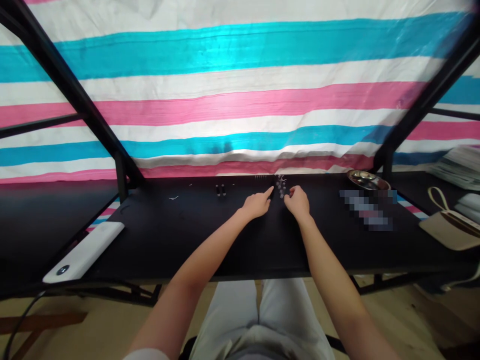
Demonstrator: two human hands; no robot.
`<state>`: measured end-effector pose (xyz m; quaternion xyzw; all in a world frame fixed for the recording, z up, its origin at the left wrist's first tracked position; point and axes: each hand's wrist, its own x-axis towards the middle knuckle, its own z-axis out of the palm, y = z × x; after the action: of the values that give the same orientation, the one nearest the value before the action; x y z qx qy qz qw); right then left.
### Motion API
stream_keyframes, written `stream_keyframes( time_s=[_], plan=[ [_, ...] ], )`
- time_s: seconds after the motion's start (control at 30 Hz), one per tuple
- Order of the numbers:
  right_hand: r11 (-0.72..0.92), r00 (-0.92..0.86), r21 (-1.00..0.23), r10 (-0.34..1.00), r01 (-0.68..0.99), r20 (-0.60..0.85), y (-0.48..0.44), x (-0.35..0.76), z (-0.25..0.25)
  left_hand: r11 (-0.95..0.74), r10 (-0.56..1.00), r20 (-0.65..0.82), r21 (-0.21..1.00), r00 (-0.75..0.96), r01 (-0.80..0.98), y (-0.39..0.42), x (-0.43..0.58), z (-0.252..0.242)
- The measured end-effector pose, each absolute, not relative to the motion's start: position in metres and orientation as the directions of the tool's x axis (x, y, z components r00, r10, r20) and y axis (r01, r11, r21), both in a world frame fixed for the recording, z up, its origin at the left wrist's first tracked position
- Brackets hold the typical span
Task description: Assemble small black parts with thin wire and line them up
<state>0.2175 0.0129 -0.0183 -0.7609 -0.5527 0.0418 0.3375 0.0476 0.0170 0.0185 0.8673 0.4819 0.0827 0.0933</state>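
Note:
Near the table's far edge, my left hand (257, 204) has its index finger stretched out, the tip at a small dark piece (273, 190) that hardly stands out from the black table. Its thumb is apart from that finger. Just to the right, my right hand (299, 201) is closed, fingers curled and pressed together; what they hold, if anything, is too small to make out. Between the hands lies a cluster of small greyish, see-through pieces (281, 185). Two short black cylinders with pale ends (221, 190) stand side by side left of my left hand.
The black table (157, 240) bears a thin white scrap (173, 197), a row of tiny pieces (260, 176), a shiny metal dish (368, 180) and a long white device (84, 252). A beige pouch (450, 230) lies far right. Black frame bars and a striped sheet (240, 107) stand behind.

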Motion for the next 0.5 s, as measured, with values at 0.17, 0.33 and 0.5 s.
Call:
stream_keyframes(
  time_s=[0.17, 0.33, 0.5],
  plan=[
    [-0.173, 0.346, -0.552, 0.911, 0.815, 0.225, 0.017, 0.218, -0.027, -0.525, 0.847, 0.007, 0.165, 0.531, 0.835, 0.033, 0.062, 0.01],
    [-0.177, 0.331, -0.54, 0.922, 0.823, 0.202, 0.02, 0.22, -0.032, -0.53, 0.848, 0.066, 0.103, 0.526, 0.842, 0.034, 0.068, 0.004],
    [-0.172, 0.312, -0.507, 0.928, 0.844, 0.204, 0.019, 0.217, -0.03, -0.508, 0.858, 0.167, 0.129, 0.486, 0.852, 0.031, 0.074, 0.0]
  ],
)
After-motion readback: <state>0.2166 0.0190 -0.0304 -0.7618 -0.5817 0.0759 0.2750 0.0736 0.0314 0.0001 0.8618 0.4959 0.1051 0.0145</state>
